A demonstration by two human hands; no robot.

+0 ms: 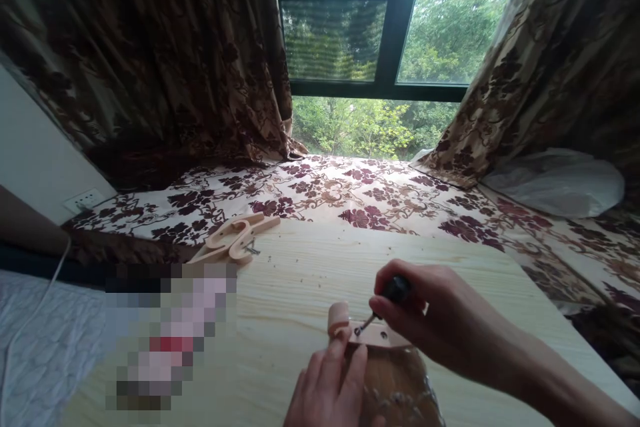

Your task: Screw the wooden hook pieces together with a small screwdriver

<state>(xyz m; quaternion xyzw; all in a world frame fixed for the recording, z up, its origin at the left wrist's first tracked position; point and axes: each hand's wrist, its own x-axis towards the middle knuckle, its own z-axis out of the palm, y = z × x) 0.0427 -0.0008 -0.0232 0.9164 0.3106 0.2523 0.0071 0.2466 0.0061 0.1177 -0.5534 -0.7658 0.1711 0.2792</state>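
Observation:
My right hand (417, 300) is closed around a screwdriver (397, 288) with a dark, rounded handle. Its shaft slants down left to a screw (357, 331) in a beige plastic bracket (370, 335). Another dark screw or hole (384, 335) shows farther right on that piece. My left hand (327, 380) lies with fingers stretched out and slightly apart, fingertips pressing on the bracket's near left side. Beneath them is a brown board-like object (397, 387) with a shiny, clear-looking edge. The left thumb is mostly hidden, and my right hand covers the bracket's right end.
Beige plastic hook-shaped parts (240, 233) lie at the table's far left, with screws (253, 248) beside them. Small specks dot the pale wooden table (280, 293). A blurred-out item (173, 340) is on the left. Behind are a floral-covered ledge (330, 190), curtains and a window.

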